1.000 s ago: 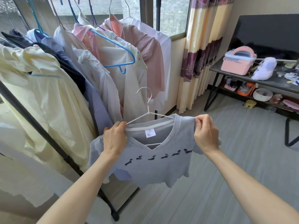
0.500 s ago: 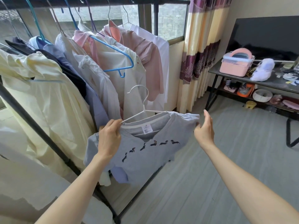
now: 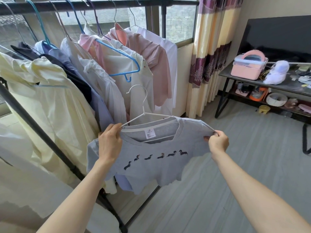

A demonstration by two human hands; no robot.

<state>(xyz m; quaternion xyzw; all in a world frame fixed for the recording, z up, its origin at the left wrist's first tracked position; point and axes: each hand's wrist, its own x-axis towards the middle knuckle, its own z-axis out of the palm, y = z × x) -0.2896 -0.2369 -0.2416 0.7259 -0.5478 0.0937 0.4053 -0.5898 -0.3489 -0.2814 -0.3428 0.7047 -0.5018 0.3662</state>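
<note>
Right now the left hand (image 3: 109,142) grips one shoulder of a grey T-shirt (image 3: 151,167), with its fingers curled round the cloth and the wire of a white hanger (image 3: 143,105) together. The right hand (image 3: 218,142) pinches the other shoulder between thumb and fingers. The T-shirt is up in the air, low in the middle of the view, pulled wide between both hands. The hanger sits inside the neck and its hook points to 12 o'clock. A small white label (image 3: 149,134) is sewn inside the collar, but its print is too tiny to read. A row of little dark dogs runs across the chest. At 9 o'clock from the T-shirt, its sleeve edge is just beside the hanging clothes (image 3: 50,106), which are packed close on a black rail (image 3: 101,5) at 11 o'clock. At 1 o'clock hangs a striped curtain (image 3: 210,56). At 2 o'clock a dark table (image 3: 286,85) holds a pink box (image 3: 247,69), well apart from the hands. From 3 to 5 o'clock the grey floor (image 3: 227,182) stretches wide.
</note>
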